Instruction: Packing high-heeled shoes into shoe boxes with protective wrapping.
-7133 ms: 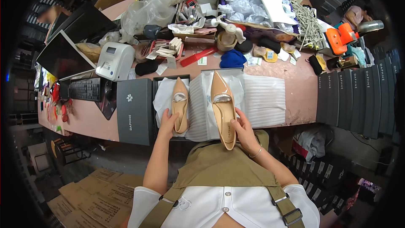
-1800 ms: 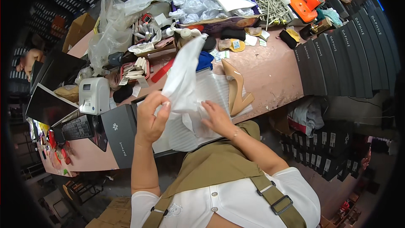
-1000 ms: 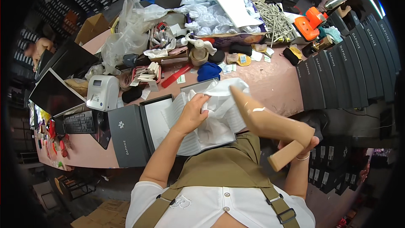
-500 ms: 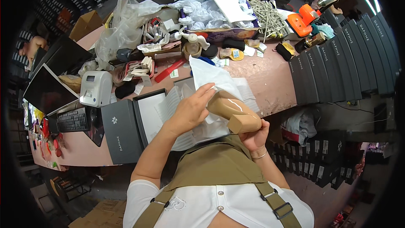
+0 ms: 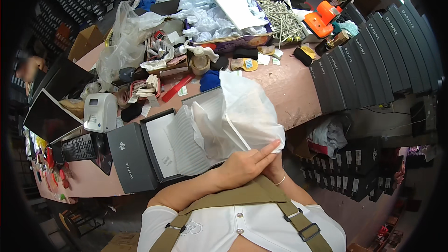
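A tan block-heeled shoe is hidden inside a thin white wrap [image 5: 252, 109] in front of me. My left hand [image 5: 240, 165] lies across the near end of the wrap, fingers stretched together and closed on its edge; the thumb is hidden. Below and behind it, my right hand [image 5: 276, 169] supports the covered shoe from the right, its fingers mostly out of sight. Just left of the wrap, an open dark shoe box [image 5: 163, 170] holds ribbed white padding sheet [image 5: 185, 142] and tissue [image 5: 207, 126]. Its dark grey lid [image 5: 133, 158] lies beside it.
Left stand a label printer [image 5: 100, 112], monitor [image 5: 51, 116] and keyboard [image 5: 78, 148]. Behind are a red comb [image 5: 177, 87], blue cloth [image 5: 210, 80], crumpled tissue [image 5: 205, 16] and an orange tape dispenser [image 5: 322, 21]. Dark shoe boxes [image 5: 345, 72] line the right side.
The white wrap, earlier leaving the shoe's heel and side bare, has been drawn over it. My left hand has moved toward me and right, close to my right hand. The view has shifted slightly.
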Motion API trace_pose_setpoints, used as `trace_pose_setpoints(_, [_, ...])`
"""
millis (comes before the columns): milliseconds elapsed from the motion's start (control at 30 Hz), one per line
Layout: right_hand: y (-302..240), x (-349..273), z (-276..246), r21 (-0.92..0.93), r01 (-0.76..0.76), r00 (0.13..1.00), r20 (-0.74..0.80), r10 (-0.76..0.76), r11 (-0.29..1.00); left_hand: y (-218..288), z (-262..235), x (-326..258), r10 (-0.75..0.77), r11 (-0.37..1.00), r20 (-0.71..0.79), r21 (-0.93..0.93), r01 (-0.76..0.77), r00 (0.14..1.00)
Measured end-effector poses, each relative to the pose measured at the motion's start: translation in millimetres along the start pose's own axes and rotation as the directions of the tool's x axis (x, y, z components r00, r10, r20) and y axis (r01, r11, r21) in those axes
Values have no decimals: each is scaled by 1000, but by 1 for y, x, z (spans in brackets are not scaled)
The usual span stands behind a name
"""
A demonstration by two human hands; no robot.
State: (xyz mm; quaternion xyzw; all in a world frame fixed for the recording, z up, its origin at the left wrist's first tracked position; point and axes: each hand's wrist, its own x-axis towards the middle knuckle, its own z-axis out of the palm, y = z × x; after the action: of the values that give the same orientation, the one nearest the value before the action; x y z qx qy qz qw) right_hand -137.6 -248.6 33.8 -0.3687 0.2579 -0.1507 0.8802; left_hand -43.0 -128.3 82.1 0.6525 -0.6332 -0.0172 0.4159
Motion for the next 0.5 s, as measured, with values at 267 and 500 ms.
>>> trace_pose_setpoints(267, [-37, 25, -18, -6, 46, 999, -8, -47, 999, -9, 19, -5, -126, 988, 4, -87, 126, 992])
trace_pose_setpoints(500, [-5, 18, -60, 237, 57, 997, 32, -67, 970, -14, 32, 7, -90, 980, 45, -175, 96, 995])
